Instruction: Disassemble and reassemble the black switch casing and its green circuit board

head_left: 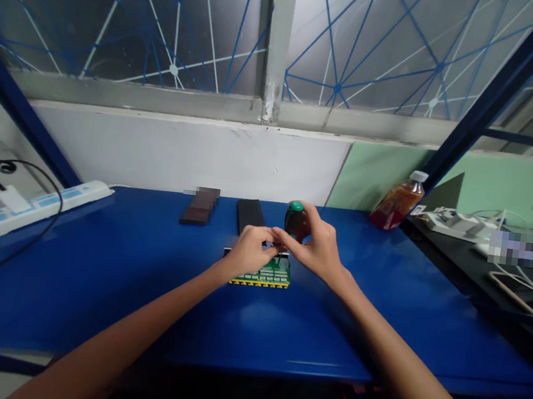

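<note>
A green circuit board (266,277) with a yellow row of connectors along its near edge lies on the blue table (251,327). My right hand (320,243) is closed round a screwdriver (294,213), whose dark handle with a green cap stands roughly upright above the board's right part. Over the board's far left part, my left hand (249,249) is closed, its fingertips pinched together close to the right fingers and the screwdriver's shaft. Whatever those left fingertips grip is hidden. The screwdriver's tip is too small to make out.
Behind the hands lie a black flat case (250,214) and a dark flat object (201,208). A white power strip (42,207) with a black cable stands at left. A drink bottle (398,201) is at the back right, near a white device (460,224) and cables.
</note>
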